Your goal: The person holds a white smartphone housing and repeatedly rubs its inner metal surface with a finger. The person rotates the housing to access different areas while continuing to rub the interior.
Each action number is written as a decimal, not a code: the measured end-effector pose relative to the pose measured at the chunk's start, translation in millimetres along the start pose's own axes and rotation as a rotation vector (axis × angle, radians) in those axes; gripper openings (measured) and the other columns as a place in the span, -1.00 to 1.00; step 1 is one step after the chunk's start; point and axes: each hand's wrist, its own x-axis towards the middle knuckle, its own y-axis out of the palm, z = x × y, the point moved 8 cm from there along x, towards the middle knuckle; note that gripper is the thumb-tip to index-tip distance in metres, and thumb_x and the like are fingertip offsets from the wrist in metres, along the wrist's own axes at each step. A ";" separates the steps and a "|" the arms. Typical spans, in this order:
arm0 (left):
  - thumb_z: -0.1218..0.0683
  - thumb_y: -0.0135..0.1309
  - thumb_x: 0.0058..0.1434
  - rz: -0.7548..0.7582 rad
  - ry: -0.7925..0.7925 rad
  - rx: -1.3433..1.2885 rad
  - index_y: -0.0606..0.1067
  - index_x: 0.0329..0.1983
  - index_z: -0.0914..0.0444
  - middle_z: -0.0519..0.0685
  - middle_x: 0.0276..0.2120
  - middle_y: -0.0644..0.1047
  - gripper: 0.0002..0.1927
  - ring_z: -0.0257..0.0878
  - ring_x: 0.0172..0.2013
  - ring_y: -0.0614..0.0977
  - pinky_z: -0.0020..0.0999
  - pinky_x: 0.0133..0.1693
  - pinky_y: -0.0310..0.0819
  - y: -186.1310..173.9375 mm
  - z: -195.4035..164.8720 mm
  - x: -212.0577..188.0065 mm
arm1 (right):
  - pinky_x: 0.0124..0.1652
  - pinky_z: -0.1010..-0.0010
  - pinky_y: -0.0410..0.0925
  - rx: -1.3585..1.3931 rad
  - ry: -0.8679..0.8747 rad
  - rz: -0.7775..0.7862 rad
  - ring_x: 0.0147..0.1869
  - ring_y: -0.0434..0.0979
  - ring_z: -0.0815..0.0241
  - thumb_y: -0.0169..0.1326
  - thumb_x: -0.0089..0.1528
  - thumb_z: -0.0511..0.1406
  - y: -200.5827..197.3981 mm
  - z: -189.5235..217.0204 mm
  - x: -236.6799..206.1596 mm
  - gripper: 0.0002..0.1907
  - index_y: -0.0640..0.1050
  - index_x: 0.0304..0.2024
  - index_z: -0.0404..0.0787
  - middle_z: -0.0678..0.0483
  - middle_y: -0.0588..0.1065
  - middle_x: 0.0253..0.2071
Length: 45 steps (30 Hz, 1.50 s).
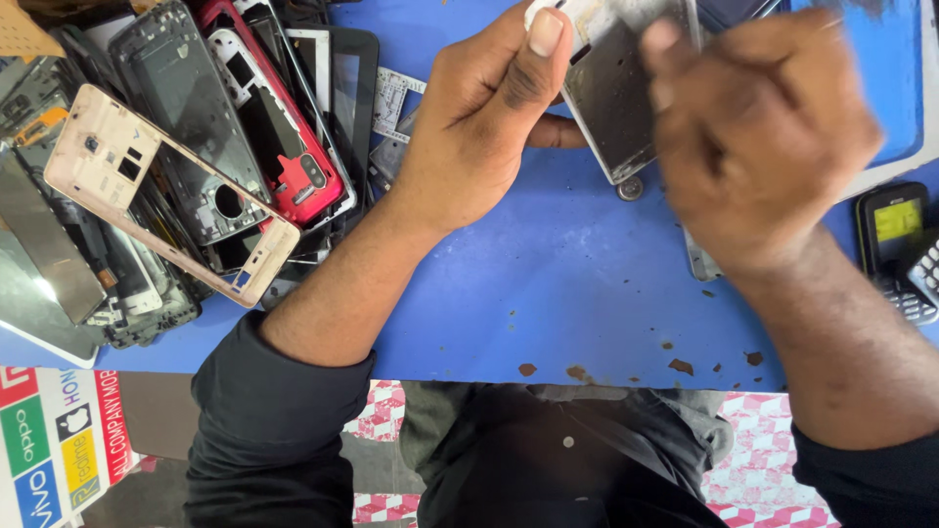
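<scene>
Nearest me, my right hand [758, 137], blurred, closes on a phone frame [616, 83] at the tabletop's [548, 284] far edge; my left hand [484, 117] pinches its left side. Spare frames [166, 166] crowd the far left corner.

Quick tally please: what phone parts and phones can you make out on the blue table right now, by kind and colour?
Pale gold phone frame: 1
Red phone frame: 1
Silver phone frame held by the left hand and right hand, at: 1
Black keypad phone: 1
Dark frames and panels in the pile: too overlapped to count
Total clearly countable: 4
</scene>
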 end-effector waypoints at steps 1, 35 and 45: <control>-0.25 -0.16 0.62 -0.004 0.000 0.004 0.41 0.04 0.33 -0.22 -0.39 0.28 -0.48 -0.55 -0.35 0.42 -0.27 -0.02 0.75 -0.4 -0.2 0.4 | -0.28 0.49 0.30 -0.016 -0.001 0.002 -0.21 0.44 0.28 0.21 0.31 -0.57 -1.7 0.1 -0.1 -0.63 0.65 0.16 -0.30 0.04 0.39 -0.13; -0.16 -0.14 0.67 -0.031 0.016 0.074 0.37 0.39 0.34 -0.19 -0.29 0.41 -0.48 -0.49 -0.21 0.58 -0.27 0.03 0.73 -0.3 0.7 0.2 | -0.35 0.48 0.30 -0.030 0.080 -0.028 -0.28 0.42 0.31 0.29 0.30 -0.57 1.4 2.1 -1.9 -0.64 0.66 0.13 -0.24 0.07 0.41 -0.16; -0.16 -0.14 0.61 -0.021 0.042 0.048 0.39 0.28 0.36 -0.16 -0.27 0.54 -0.49 -0.44 -0.18 0.69 -0.32 -0.02 0.73 1.4 -3.4 -1.6 | -0.35 0.52 0.29 0.033 0.014 -0.012 -0.30 0.42 0.35 0.30 0.28 -0.56 0.8 3.8 1.3 -0.58 0.65 0.18 -0.22 0.06 0.40 -0.15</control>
